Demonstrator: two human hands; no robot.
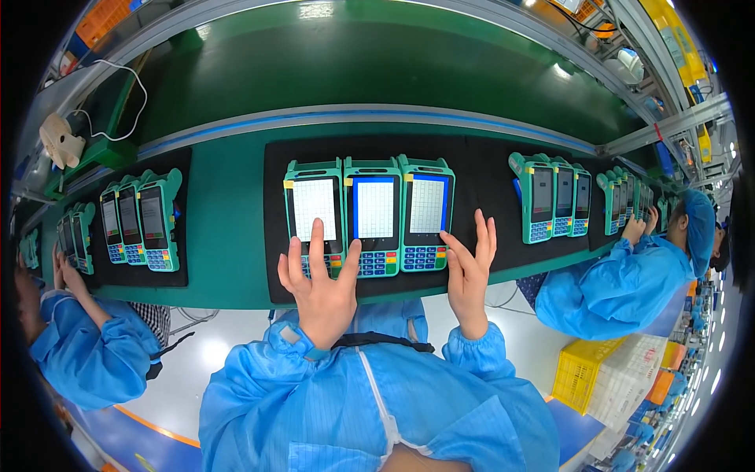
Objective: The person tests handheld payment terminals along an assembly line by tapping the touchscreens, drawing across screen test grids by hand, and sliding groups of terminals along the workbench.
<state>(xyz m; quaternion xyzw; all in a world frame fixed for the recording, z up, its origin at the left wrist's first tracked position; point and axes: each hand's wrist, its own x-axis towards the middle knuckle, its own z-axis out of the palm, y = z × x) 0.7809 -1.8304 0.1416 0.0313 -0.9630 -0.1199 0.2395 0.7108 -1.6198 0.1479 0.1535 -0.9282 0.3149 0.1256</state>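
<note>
Three green payment terminals stand side by side on a black mat (464,185) in front of me, keypads toward me. Grids fill their lit screens. On the left terminal (313,200) the grid is white; blue borders edge those of the middle terminal (373,206) and the right terminal (427,204). My left hand (322,295) is spread over the left terminal's keypad, a fingertip at the lower part of its screen. My right hand (470,275) has its fingers apart, the index fingertip at the right terminal's lower right screen edge. Neither hand holds anything.
More terminals stand on mats to the left (140,216) and right (554,197). Co-workers in blue smocks sit at both sides (102,346) (621,283). Behind a metal rail runs a green conveyor belt (377,63). A yellow crate (578,374) is on the floor at right.
</note>
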